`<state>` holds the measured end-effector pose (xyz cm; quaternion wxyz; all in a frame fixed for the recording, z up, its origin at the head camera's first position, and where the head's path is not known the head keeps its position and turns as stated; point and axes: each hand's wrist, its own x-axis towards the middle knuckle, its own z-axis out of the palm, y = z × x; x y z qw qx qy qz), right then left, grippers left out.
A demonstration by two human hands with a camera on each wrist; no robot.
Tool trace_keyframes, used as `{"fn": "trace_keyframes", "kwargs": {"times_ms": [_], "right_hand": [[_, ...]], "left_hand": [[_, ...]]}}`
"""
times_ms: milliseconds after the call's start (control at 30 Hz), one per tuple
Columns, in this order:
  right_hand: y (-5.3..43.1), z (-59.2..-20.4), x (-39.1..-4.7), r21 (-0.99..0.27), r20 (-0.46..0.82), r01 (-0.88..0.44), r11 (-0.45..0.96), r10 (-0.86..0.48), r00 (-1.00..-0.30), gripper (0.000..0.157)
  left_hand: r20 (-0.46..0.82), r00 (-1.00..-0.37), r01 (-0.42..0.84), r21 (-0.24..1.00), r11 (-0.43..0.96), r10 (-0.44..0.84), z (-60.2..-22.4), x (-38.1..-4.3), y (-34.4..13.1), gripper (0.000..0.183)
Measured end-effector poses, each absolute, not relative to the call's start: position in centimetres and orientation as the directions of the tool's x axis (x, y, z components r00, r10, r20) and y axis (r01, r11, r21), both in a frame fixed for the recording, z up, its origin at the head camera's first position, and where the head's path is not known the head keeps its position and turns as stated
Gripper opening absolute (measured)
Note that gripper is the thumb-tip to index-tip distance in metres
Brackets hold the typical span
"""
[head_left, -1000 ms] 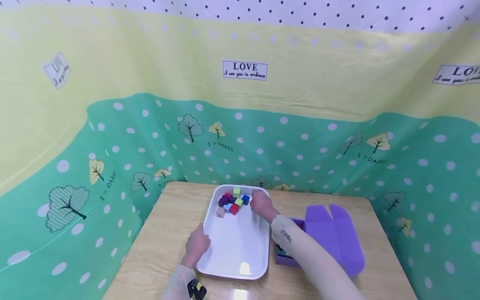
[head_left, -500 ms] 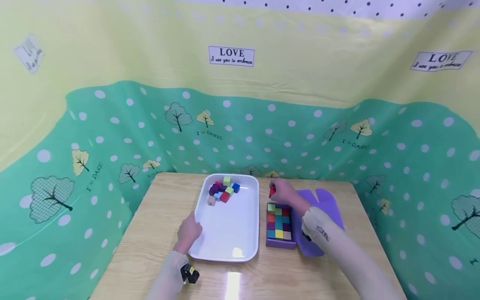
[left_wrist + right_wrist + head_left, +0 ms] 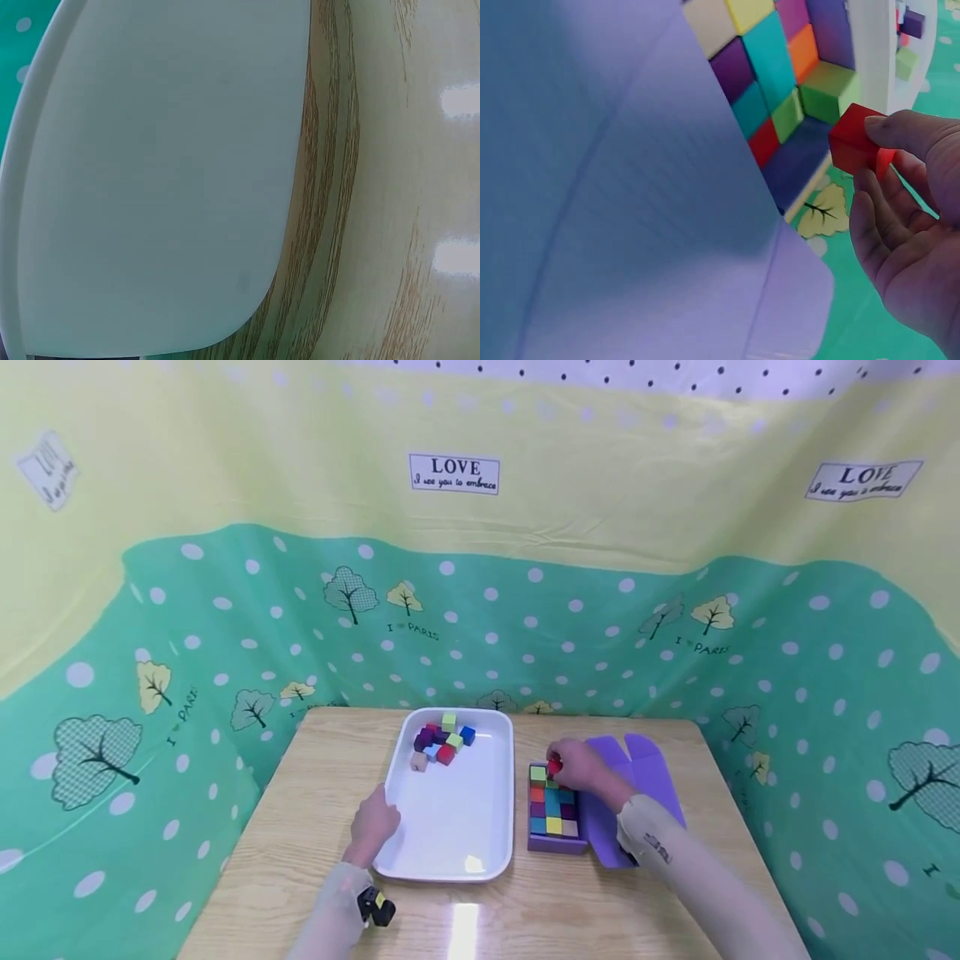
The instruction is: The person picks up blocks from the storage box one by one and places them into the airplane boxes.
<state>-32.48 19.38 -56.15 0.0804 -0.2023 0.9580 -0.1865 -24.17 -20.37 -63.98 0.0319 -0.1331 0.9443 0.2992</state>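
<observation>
My right hand (image 3: 581,766) pinches a red cube (image 3: 855,142) between thumb and fingers, just above the far end of a purple box (image 3: 557,846). A further bit of red shows beneath the thumb in the right wrist view; I cannot tell what it is. Inside the box lie rows of coloured cubes, among them a yellow cube (image 3: 553,826) and a light green cube (image 3: 829,90), with bare floor at the far end. My left hand (image 3: 372,822) holds the left edge of a white tray (image 3: 450,827); the left wrist view shows the tray but not the fingers.
Several loose cubes lie in the tray's far left part, including a blue cube (image 3: 467,735) and a red cube (image 3: 445,754). The box's purple lid (image 3: 637,777) lies folded out to the right, under the right forearm. A patterned curtain (image 3: 480,635) rises behind the wooden table (image 3: 300,827).
My right hand has carried a red cube from the tray rightward, past the box's far edge, and now back over the box. The left hand has stayed at the tray; the head view has shifted.
</observation>
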Motion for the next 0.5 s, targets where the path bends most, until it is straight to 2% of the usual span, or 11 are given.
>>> {"fn": "trace_keyframes", "kwargs": {"times_ms": [500], "right_hand": [[18.78, -57.22, -32.32, -0.392, -0.090, -0.321, 0.862, -0.383, -0.919, 0.025]], "left_hand": [[-0.163, -0.956, -0.294, 0.560, 0.774, -0.244, -64.19, -24.26, -20.37, 0.052]]}}
